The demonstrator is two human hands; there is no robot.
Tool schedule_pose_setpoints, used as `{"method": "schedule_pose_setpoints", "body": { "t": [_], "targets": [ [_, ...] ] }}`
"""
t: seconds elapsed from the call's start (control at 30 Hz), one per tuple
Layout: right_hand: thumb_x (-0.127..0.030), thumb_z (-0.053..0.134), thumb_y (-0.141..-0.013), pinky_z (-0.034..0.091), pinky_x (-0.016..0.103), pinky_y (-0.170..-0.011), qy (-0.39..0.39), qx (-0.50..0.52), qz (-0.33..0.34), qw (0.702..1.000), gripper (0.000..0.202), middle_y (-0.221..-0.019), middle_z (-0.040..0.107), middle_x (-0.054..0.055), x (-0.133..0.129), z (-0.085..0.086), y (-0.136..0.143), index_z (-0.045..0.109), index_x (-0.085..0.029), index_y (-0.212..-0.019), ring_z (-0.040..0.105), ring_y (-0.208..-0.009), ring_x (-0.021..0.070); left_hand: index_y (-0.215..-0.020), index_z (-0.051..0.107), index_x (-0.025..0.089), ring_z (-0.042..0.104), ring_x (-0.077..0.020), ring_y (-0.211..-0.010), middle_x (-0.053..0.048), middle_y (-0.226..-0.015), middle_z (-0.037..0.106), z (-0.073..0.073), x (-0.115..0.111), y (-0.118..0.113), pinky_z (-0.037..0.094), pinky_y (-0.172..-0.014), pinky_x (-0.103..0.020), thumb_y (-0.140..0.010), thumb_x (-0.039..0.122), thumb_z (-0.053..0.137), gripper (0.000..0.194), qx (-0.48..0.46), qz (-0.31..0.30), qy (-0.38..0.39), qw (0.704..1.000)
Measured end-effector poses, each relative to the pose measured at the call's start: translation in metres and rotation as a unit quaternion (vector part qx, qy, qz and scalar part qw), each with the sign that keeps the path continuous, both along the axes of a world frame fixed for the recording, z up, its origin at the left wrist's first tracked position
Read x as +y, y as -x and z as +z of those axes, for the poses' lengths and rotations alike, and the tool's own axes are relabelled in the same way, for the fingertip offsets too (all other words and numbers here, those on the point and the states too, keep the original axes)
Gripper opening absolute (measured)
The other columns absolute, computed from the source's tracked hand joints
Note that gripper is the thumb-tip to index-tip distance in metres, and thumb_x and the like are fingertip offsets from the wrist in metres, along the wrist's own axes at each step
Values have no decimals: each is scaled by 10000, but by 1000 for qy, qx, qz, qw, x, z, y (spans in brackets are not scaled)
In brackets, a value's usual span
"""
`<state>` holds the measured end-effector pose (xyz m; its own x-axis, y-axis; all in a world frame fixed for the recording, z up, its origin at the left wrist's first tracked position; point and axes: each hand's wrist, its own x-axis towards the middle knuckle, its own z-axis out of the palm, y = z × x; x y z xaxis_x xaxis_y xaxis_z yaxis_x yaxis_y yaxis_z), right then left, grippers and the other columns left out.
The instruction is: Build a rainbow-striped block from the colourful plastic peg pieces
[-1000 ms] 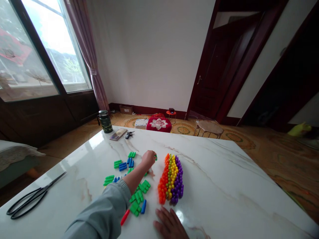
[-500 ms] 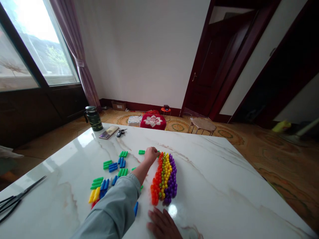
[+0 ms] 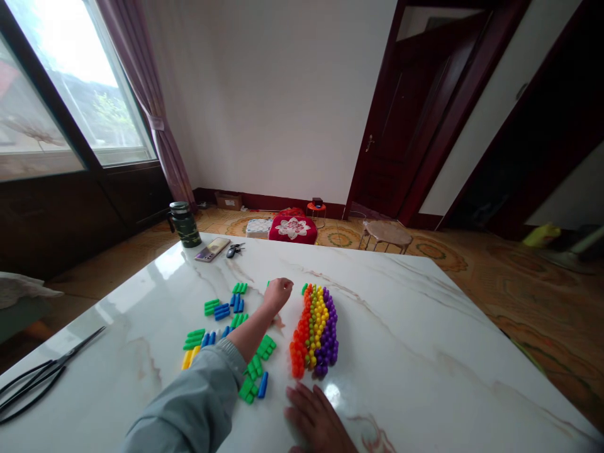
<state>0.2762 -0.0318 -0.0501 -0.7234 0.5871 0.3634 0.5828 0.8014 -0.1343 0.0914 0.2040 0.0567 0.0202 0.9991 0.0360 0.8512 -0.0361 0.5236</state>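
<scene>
Flask (image 3: 185, 229): upright, far left table (image 3: 425, 352) corner; lid on, contents hidden.
Carton (image 3: 229, 201): floor, by wall; contents too small to tell.
Green and blue pieces (image 3: 267, 347): loose groups, left of beads.
Left hand (image 3: 278, 290): fingers curled in; cannot tell if pinching anything.
Single green piece (image 3: 304, 289): beside orange row's far end.
Beads (image 3: 321, 321): orange, olive, yellow, purple rows, on table.
Right hand (image 3: 321, 420): fingers slightly spread, near beads' near end.

A bead mat (image 3: 314, 331), banded orange, olive, yellow and purple, lies lengthwise; a small green piece (image 3: 304, 289) sits by its far orange end. Left of the mat lie green clusters (image 3: 255, 367) and a blue piece (image 3: 263, 385).
</scene>
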Motion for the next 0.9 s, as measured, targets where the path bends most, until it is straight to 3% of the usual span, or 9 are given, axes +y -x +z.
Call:
{"method": "schedule_pose_setpoints", "body": {
  "t": [0.17,0.3,0.43,0.67,0.77,0.9],
  "targets": [
    [-363,531,-887,241,432,-1152,101,-20,-2,995,494,-1527,309,36,-6,24,-2,436,-251,-1359,275,-1405,230,-948,733,192,653,-186,-829,-48,-873,724,-2,-27,63,451,-734,-243,-750,260,646,227,53,-63,42,996],
    [-298,553,-843,237,454,-1149,137,-28,8,990,551,-1539,274,51,-6,32,-1,424,-244,-1376,256,-1412,248,-990,715,215,646,-204,-886,-29,-923,692,-11,-50,89,467,-784,-253,-591,311,785,416,86,-102,60,989],
    [-322,550,-848,218,482,-1150,172,-41,7,984,557,-1548,248,47,-4,32,-1,413,-251,-1383,231,-1419,258,-1054,668,212,621,-234,-977,-57,-1011,661,-16,-61,86,470,-818,-288,-614,236,734,446,116,-91,49,988],
    [-336,534,-860,199,477,-1155,180,-28,6,983,537,-1541,272,53,-4,33,0,424,-248,-1378,232,-1419,259,-1087,599,217,626,-232,-969,-61,-1025,658,-15,-58,68,462,-765,-286,-697,167,612,394,147,-78,37,985],
    [-363,508,-885,178,462,-1163,198,-17,0,980,517,-1542,275,41,-6,40,0,419,-259,-1384,215,-1425,244,-1120,586,193,626,-250,-975,-97,-1068,638,-17,-61,62,466,-775,-310,-773,279,587,358,152,-61,37,986],
    [-388,472,-914,158,469,-1165,224,-12,-2,975,503,-1543,274,52,-9,49,0,406,-253,-1395,206,-1428,244,-1244,536,213,612,-273,-1016,-118,-1166,585,-22,-70,54,476,-782,-326,-732,478,648,587,148,-68,32,986]
  ]
}}
